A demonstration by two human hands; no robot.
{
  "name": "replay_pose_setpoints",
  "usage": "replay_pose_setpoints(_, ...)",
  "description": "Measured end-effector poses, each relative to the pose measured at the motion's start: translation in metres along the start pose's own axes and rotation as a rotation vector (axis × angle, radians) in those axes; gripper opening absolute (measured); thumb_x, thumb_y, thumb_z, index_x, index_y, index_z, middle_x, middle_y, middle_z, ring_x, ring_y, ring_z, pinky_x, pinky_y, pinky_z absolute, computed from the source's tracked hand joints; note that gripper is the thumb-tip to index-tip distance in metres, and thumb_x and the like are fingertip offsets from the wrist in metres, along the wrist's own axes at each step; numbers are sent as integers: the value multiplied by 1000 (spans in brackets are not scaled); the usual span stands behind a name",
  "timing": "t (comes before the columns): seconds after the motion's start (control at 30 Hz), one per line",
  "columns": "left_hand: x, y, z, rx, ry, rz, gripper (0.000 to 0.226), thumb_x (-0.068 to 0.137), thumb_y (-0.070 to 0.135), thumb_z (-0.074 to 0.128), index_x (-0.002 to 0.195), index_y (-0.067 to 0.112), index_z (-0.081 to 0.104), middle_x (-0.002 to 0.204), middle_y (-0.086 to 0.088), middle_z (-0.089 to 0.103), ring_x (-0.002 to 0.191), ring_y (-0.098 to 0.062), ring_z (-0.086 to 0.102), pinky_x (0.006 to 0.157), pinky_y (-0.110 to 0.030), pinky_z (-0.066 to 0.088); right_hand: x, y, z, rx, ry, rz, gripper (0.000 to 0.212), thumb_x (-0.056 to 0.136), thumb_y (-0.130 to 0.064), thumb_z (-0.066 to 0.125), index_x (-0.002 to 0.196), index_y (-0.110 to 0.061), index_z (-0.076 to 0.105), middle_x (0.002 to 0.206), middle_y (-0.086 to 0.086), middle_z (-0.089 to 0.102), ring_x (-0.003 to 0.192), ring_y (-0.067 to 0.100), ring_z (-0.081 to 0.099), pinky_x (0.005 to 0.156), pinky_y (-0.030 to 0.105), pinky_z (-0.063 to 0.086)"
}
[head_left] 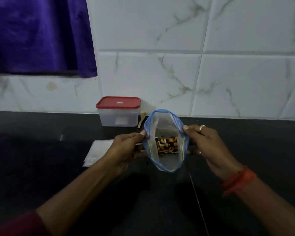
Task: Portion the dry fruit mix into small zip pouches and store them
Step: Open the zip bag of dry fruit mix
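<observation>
A clear zip pouch [162,123] with a blue zip rim is held up above the dark counter, its mouth spread wide. My left hand [126,147] pinches the rim on the left side and my right hand [204,142] pinches it on the right. Through the pouch I see a dry fruit mix [167,144]; whether it lies inside the pouch or behind it I cannot tell. A stack of flat empty pouches [97,152] lies on the counter, left of my left hand.
A clear plastic box with a red lid [118,111] stands against the marble-tiled wall. A small wooden spoon [141,121] lies just right of it. A purple curtain [39,34] hangs at the upper left. The black counter [41,150] spreads on all sides.
</observation>
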State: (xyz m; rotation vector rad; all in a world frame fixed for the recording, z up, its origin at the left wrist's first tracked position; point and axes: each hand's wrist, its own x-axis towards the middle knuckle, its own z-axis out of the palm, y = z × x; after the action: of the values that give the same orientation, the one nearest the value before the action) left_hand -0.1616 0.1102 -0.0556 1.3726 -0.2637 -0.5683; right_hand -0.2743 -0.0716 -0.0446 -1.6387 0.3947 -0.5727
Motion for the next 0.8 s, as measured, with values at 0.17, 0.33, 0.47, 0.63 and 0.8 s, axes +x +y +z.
replay_pose_setpoints(0.17,4,5,-4,-109,27,-148,22,102,18,49,100,8,68,81,-9,69,69,-22,64,66,-36,52,13,3,1,340,33,261,27,102,-20,49,82,-11,64,57,3,55,43,10,49,36,20,35)
replay_pose_setpoints(0.33,9,10,-16,-199,-4,-201,28,103,23,43,100,7,66,76,-11,71,75,-24,65,71,-37,51,19,5,-9,507,-35,394,18,97,-22,50,83,-14,57,64,2,42,46,9,39,37,21,33)
replay_pose_setpoints(0.47,12,10,-19,-269,-60,-136,26,101,27,51,105,7,67,91,-11,70,79,-24,68,72,-37,56,17,6,-10,571,-56,352,22,98,-30,58,88,-13,66,69,3,62,53,12,59,44,24,51)
replay_pose_setpoints(0.63,8,10,-26,-324,-212,-11,20,88,15,63,107,10,68,98,-10,71,88,-22,71,78,-36,60,10,4,-15,552,-150,215,20,79,-21,69,98,-13,72,84,4,71,73,14,67,65,26,61)
replay_pose_setpoints(0.8,3,5,-19,-326,-187,34,35,74,-3,66,108,6,68,95,-13,74,83,-23,75,76,-35,63,9,7,-11,567,-83,209,19,81,-7,67,99,-9,71,84,6,73,70,13,71,62,24,60)
